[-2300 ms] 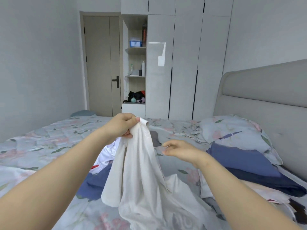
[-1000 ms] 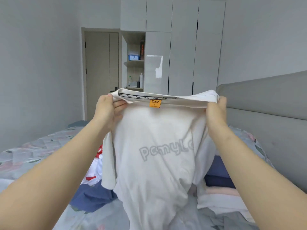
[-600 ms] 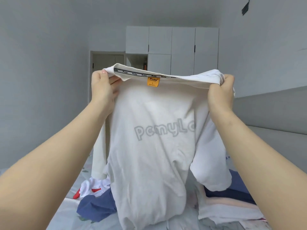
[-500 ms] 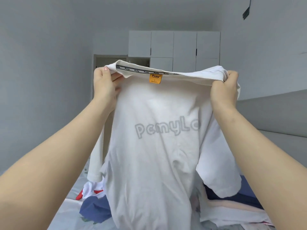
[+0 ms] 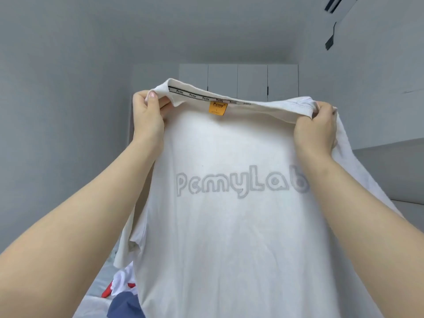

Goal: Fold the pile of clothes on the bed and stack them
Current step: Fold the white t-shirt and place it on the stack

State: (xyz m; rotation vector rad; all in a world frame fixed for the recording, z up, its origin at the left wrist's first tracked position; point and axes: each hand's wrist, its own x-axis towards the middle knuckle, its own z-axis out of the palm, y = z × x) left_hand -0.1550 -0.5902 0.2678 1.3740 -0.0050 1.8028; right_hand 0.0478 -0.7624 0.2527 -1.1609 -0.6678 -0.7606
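**The white shirt goes up high**

The white shirt (image 5: 229, 226) is up in the air now, hanging flat and open. A moment ago it was a crumpled bunch held low, in one hand only. Then both hands took the top edge and lifted. It has gone higher bit by bit, and now the whole grey word on it can be read.

The left hand (image 5: 146, 118) pinches the top left corner of the shirt, with the thumb on the near side and the fingers tucked behind. The right hand (image 5: 315, 127) grips the top right corner the same way. The two hands are far apart, so the top edge is pulled straight between them. A small orange tag (image 5: 218, 108) sits in the middle of that edge. One short sleeve (image 5: 130, 239) hangs loose down the left side of the shirt.

Under the bottom left of the shirt I can see a bit of the pile of clothes (image 5: 124, 292), white, red and blue, lying on the bed (image 5: 91, 304). Behind the top of the shirt is the white cupboard (image 5: 252, 81). The rest of the pile is hidden by the shirt.

I think this means the shirt has been shaken out and is ready to fold. It is not folded yet. It likely needs to be laid flat on the bed first, with the sleeves spread out. The loose sleeve could get tucked under and make a lump.
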